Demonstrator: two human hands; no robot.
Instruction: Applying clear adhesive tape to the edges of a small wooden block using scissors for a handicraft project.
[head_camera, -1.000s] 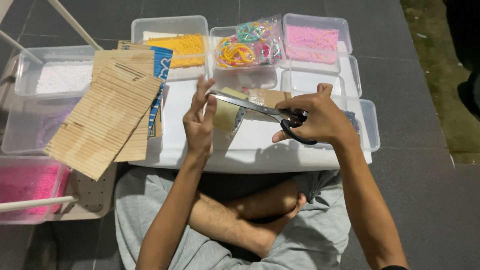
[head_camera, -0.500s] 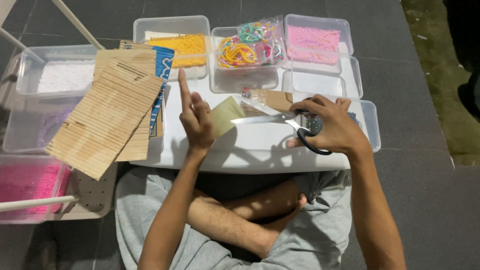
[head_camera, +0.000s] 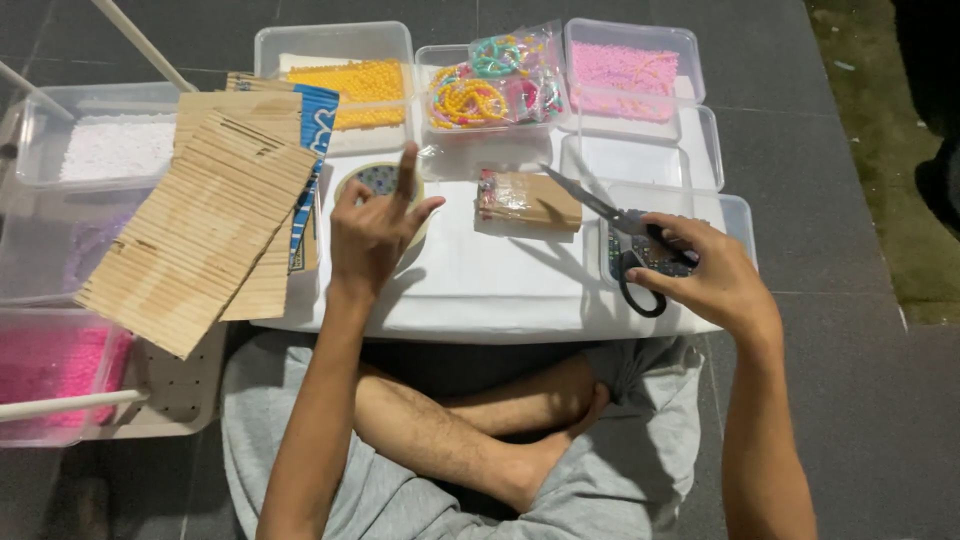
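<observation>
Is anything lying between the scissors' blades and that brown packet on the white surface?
Nothing visible does. The right hand holds the scissors with the blade tips just past the brown packet's upper right corner, and only bare white surface shows around it. The left hand is off to the packet's left, over the tape roll.

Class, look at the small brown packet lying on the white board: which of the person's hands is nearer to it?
Left, narrowly. The left hand is raised just left of the brown packet, over a tape roll. The right hand holds scissors further off, lower right.
</observation>
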